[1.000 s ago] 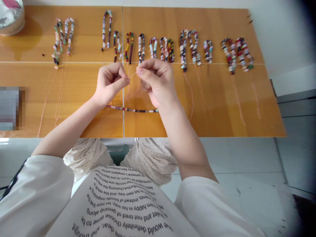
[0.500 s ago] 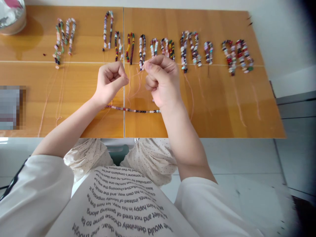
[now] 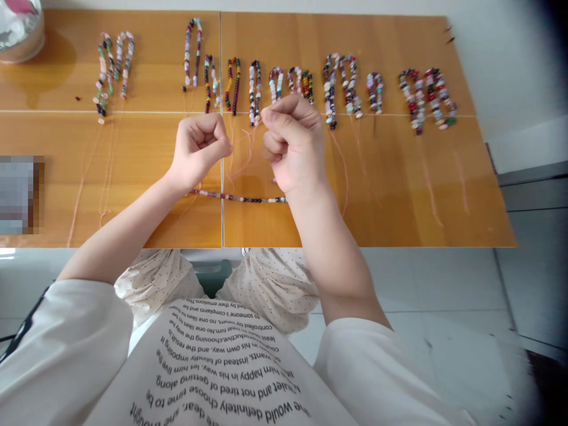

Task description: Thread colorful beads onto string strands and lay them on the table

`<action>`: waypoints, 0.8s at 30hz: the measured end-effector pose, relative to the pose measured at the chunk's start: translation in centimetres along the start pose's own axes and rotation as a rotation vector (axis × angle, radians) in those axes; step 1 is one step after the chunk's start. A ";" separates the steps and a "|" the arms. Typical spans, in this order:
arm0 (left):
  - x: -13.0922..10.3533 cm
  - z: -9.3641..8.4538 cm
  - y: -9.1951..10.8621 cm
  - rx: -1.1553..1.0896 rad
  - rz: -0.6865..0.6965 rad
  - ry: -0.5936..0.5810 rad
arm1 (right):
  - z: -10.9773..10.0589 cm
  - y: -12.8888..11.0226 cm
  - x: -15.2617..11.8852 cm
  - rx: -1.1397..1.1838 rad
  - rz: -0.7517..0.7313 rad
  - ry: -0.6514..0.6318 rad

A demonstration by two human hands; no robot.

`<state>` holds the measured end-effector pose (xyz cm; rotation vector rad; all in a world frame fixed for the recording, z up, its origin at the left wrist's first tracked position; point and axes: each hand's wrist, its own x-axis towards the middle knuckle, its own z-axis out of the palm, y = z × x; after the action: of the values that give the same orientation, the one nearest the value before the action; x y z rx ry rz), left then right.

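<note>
My left hand [image 3: 202,145] is closed in a pinch above the table, thumb against the curled forefinger. What it holds is too fine to make out. To its right my right hand [image 3: 293,139] pinches too, with a thin pink thread [image 3: 251,137] running to about its fingertips. A gap separates the two hands. Below them a strand of mixed beads [image 3: 248,200] stretches in a shallow curve, purple and red at the left, dark and pale at the right. My forearms hide its ends.
Several looped bead strings lie in a row along the wooden table [image 3: 399,195], among them a green and pink one [image 3: 104,77] and a red and white one [image 3: 417,100]. Loose threads trail toward the front edge. A bowl [image 3: 22,35] and a blurred grey object [image 3: 16,195] are at left.
Both hands keep their pinch and have hardly moved. The right fingertips have shifted very slightly upward. The bead strand looks the same.
</note>
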<state>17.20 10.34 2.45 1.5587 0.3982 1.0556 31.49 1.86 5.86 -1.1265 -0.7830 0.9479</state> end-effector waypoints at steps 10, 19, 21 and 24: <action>-0.5 0.0 0.7 0.060 -0.019 -0.182 | -0.4 0.1 -0.1 0.064 -0.068 -0.198; -0.2 -0.6 -0.1 0.157 0.146 -0.197 | -0.3 0.9 0.2 0.081 -0.065 -0.206; -0.3 -0.4 0.1 0.145 0.128 -0.176 | -0.3 0.9 0.2 0.097 -0.056 -0.203; -0.6 0.2 0.6 0.067 0.093 -0.166 | -0.3 0.9 0.2 0.106 -0.069 -0.235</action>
<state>16.83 9.59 2.79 1.7249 0.2516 0.9825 31.62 2.02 4.93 -0.9006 -0.9441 1.0630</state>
